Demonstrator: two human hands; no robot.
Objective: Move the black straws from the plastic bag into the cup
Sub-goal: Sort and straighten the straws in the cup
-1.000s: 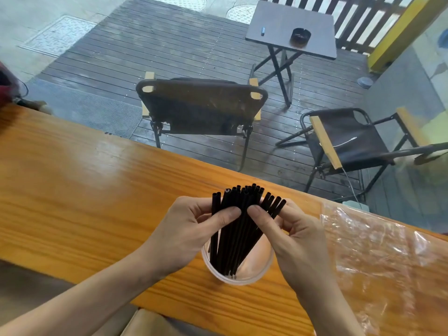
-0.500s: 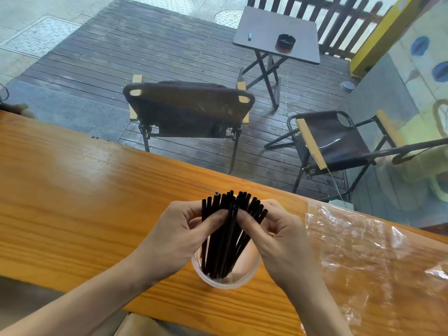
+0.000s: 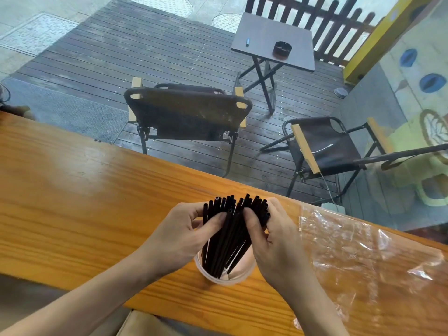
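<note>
A bundle of several black straws (image 3: 230, 229) stands upright in a clear plastic cup (image 3: 238, 278) near the front edge of the wooden counter (image 3: 72, 202). My left hand (image 3: 179, 238) grips the bundle from the left, thumb across its front. From the right my right hand (image 3: 274, 241) grips the same bundle, thumb pressed on the straws. The straw tips fan out above my fingers. The clear plastic bag (image 3: 358, 258) lies flat and crumpled on the counter to the right of the cup.
Beyond the counter's far edge is a wooden deck with two folding chairs (image 3: 189, 115) (image 3: 324, 146) and a small folding table (image 3: 274, 40) bearing an ashtray. A painted wall stands at the right.
The fan of straw tips has been drawn closer together between my two hands. The head camera has shifted, so the cup and hands sit slightly differently in the view.
</note>
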